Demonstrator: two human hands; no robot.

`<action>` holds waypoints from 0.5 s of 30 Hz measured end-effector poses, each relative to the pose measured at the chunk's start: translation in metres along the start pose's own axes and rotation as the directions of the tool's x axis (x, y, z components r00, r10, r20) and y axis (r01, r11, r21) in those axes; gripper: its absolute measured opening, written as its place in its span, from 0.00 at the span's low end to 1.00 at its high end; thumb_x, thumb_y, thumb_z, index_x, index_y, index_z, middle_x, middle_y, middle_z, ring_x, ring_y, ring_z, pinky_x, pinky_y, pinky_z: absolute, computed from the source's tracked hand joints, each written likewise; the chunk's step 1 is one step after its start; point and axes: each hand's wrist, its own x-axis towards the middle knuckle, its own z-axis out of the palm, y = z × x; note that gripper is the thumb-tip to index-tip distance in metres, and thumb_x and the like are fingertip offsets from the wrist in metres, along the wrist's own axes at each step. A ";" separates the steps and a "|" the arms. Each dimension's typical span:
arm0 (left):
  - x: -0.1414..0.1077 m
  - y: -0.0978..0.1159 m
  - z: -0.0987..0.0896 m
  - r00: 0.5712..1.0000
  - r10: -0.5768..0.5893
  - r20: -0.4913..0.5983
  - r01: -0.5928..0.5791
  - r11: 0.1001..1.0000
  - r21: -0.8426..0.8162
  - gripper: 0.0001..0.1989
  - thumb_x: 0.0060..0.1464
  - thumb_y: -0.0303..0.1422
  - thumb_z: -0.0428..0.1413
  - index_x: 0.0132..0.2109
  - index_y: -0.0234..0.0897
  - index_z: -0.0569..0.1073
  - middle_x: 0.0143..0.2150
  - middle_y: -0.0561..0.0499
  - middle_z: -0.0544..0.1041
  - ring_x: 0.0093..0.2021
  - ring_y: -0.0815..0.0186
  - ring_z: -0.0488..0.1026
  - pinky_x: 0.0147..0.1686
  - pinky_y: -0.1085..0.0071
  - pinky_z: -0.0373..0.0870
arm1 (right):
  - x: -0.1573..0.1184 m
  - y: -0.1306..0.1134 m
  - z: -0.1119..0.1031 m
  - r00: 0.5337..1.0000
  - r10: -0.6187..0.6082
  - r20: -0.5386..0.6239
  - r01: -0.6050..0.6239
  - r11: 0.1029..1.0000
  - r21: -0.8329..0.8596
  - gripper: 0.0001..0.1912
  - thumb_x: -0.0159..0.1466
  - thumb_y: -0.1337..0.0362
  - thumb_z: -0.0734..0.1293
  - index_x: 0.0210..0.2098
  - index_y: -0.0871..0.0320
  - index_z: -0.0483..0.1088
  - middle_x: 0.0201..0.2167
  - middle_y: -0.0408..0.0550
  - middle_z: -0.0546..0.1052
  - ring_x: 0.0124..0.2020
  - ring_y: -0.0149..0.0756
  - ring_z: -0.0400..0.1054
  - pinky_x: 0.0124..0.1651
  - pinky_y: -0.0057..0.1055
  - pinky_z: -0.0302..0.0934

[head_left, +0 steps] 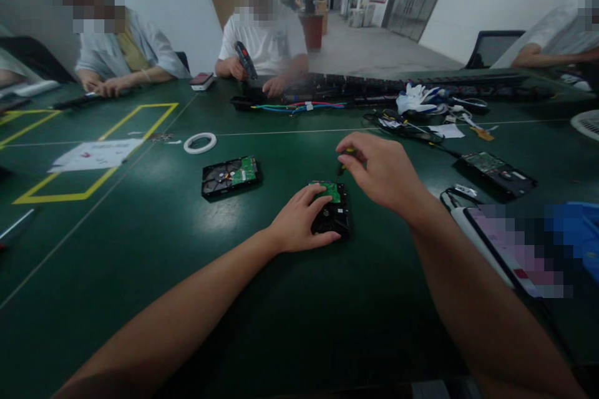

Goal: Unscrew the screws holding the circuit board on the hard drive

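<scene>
A black hard drive (344,215) with a green circuit board facing up lies on the green table in front of me. My left hand (299,219) lies over its left side, fingers across the board and thumb near the lower edge, gripping it against the table. Above the drive's upper right part, my right hand (377,171) is closed around a small screwdriver (340,169) with a dark and yellow handle. The screwdriver points down at the board; whether its tip sits in a screw is too small to tell. To the left lies a second hard drive (229,176), board side up.
A third drive (496,173) lies right, near a phone (508,249). A white tape ring (200,143) and paper (96,154) are left. White gloves (418,100) and cables (299,106) lie farther back. Across the table, a person holds a power screwdriver (246,59).
</scene>
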 end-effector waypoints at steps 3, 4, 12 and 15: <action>0.000 0.001 -0.001 1.000 -0.010 0.001 0.010 1.000 -0.007 0.44 0.60 0.59 0.66 0.72 0.38 0.67 0.73 0.34 0.66 0.77 0.37 0.61 0.76 0.38 0.62 | 0.000 0.000 0.001 1.000 -0.008 0.021 0.007 1.000 0.017 0.13 0.70 0.71 0.65 0.51 0.58 0.77 0.45 0.54 0.84 0.42 0.46 0.77 0.48 0.40 0.65; 0.000 0.001 -0.001 1.000 -0.012 0.004 0.012 1.000 -0.007 0.43 0.60 0.59 0.65 0.72 0.39 0.67 0.73 0.34 0.65 0.77 0.37 0.61 0.75 0.38 0.62 | 0.000 0.000 0.001 1.000 -0.012 0.027 0.011 1.000 0.021 0.14 0.70 0.72 0.65 0.52 0.59 0.77 0.46 0.55 0.84 0.43 0.47 0.77 0.49 0.40 0.65; 0.000 0.000 -0.001 1.000 -0.002 0.003 0.002 1.000 0.004 0.44 0.61 0.60 0.64 0.72 0.37 0.67 0.73 0.33 0.66 0.76 0.38 0.62 0.75 0.39 0.63 | 0.000 0.004 0.001 0.997 -0.066 0.048 0.064 0.997 0.038 0.19 0.68 0.75 0.61 0.53 0.57 0.76 0.53 0.56 0.83 0.54 0.50 0.76 0.59 0.45 0.66; 0.000 0.000 -0.001 1.000 0.003 0.002 -0.003 1.000 -0.005 0.44 0.61 0.60 0.64 0.72 0.37 0.67 0.73 0.33 0.66 0.76 0.37 0.62 0.75 0.38 0.63 | 0.001 0.004 0.000 0.997 -0.053 0.055 0.051 0.998 0.035 0.18 0.68 0.75 0.62 0.53 0.57 0.77 0.53 0.56 0.83 0.54 0.51 0.76 0.60 0.47 0.66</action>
